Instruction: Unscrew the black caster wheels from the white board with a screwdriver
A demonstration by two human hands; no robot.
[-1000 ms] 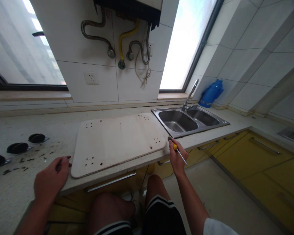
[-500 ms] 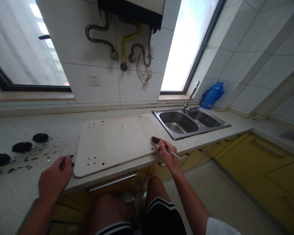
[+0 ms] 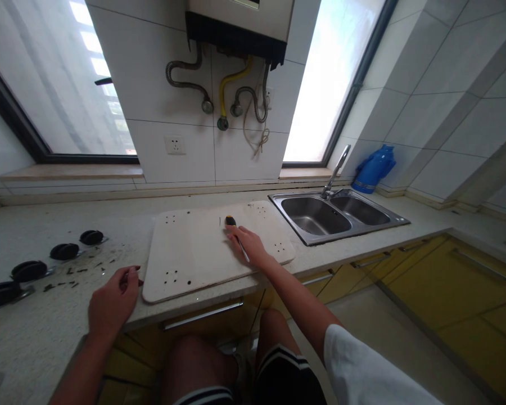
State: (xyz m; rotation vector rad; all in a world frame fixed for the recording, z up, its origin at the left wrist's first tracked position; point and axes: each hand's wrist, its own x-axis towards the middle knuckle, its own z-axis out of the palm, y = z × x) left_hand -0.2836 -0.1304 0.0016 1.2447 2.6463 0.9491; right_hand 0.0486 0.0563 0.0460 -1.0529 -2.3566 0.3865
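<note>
A pale board (image 3: 194, 253) with small drilled holes near its corners lies flat on the countertop (image 3: 46, 315). My right hand (image 3: 249, 245) rests over the middle of the board, closed on a screwdriver (image 3: 235, 230) whose black and yellow handle points away from me and whose metal shaft runs back under my fingers. My left hand (image 3: 112, 301) rests on the countertop at the board's near left corner. Its fingers are curled, the tips touching the board's edge, and what they hold, if anything, is hidden.
Several black round caster wheels (image 3: 63, 251) and dark screws (image 3: 73, 271) lie on the counter to the left. A steel double sink (image 3: 337, 211) with a tap is at the right, a blue jug (image 3: 373, 167) behind it. Yellow cabinet fronts (image 3: 447, 270) run below.
My right hand carried the screwdriver from the counter's front edge by the sink leftward onto the middle of the board. My left hand stayed at the board's near left corner.
</note>
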